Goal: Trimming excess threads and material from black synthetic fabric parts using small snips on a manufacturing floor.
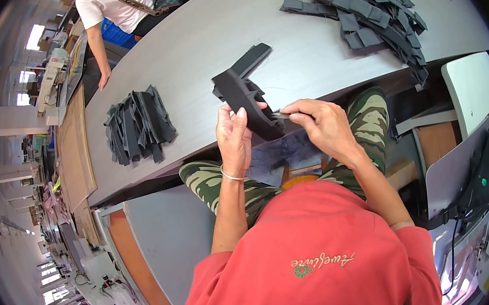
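Note:
My left hand [233, 139] pinches a dark grey folded fabric strip [239, 93] between thumb and fingers, holding it up above the table's near edge. One end of the strip reaches away over the tabletop. My right hand [324, 129] is closed around small metal thread snips [279, 115], most of which the fingers hide. Their pointed tip touches or nearly touches the strip's right edge; I cannot tell which. A pile of flat dark grey fabric pieces [139, 125] lies on the table to the left of my left hand.
A large heap of joined dark fabric strips [360, 6] covers the far right of the grey table [199, 62]. At the far left edge, another person [116, 11] rests a hand on the table. A white board [473, 90] stands at the right. My camouflage-clad legs [369, 121] are under the edge.

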A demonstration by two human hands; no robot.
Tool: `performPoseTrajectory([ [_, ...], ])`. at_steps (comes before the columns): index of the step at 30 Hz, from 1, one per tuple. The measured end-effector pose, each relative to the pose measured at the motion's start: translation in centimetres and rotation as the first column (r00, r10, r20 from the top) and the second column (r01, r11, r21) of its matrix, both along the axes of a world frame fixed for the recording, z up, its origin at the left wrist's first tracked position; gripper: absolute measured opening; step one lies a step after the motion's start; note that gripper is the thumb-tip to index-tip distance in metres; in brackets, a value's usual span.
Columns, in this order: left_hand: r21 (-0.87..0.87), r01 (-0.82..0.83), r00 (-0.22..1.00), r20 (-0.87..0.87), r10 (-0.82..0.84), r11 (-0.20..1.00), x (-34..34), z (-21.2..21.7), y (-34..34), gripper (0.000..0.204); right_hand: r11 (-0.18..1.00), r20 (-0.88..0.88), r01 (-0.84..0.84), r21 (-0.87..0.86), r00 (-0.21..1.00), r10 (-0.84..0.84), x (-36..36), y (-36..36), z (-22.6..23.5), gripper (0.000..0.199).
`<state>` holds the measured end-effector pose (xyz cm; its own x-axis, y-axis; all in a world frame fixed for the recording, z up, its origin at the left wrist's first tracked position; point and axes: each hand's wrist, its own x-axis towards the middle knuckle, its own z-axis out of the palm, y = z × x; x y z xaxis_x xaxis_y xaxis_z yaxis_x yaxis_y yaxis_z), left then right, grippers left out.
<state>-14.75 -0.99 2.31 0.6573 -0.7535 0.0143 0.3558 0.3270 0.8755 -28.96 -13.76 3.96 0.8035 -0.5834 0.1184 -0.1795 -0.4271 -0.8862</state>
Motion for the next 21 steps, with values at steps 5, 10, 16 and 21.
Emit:
performPoseTrajectory([
  [5, 0.050, -0.011, 0.999, 0.048, 0.009, 0.999, -0.1, -0.7, 0.0, 0.034, 0.990, 0.051, 0.012, 0.138, 0.999, -0.019, -0.4, -0.6, 0.1, 0.021],
  [10, 0.101, 0.133, 0.988, 0.068, -0.140, 0.986, -0.7, -0.7, -0.3, 0.064, 0.992, 0.152, 0.014, 0.123, 0.988, -0.033, -0.1, -1.0, 0.2, 0.022],
  [16, 0.132, 0.202, 0.978, 0.029, -0.207, 0.970, -1.5, -0.4, -0.4, 0.068, 0.983, 0.231, 0.082, -0.162, 0.972, -0.043, 1.1, -1.1, -0.2, 0.020],
  [21, 0.220, 0.218, 0.971, 0.051, -0.235, 0.951, -2.0, -0.4, -0.6, 0.065, 0.913, 0.243, 0.154, -0.378, 0.968, -0.062, 2.1, -1.4, -0.3, 0.019],
])
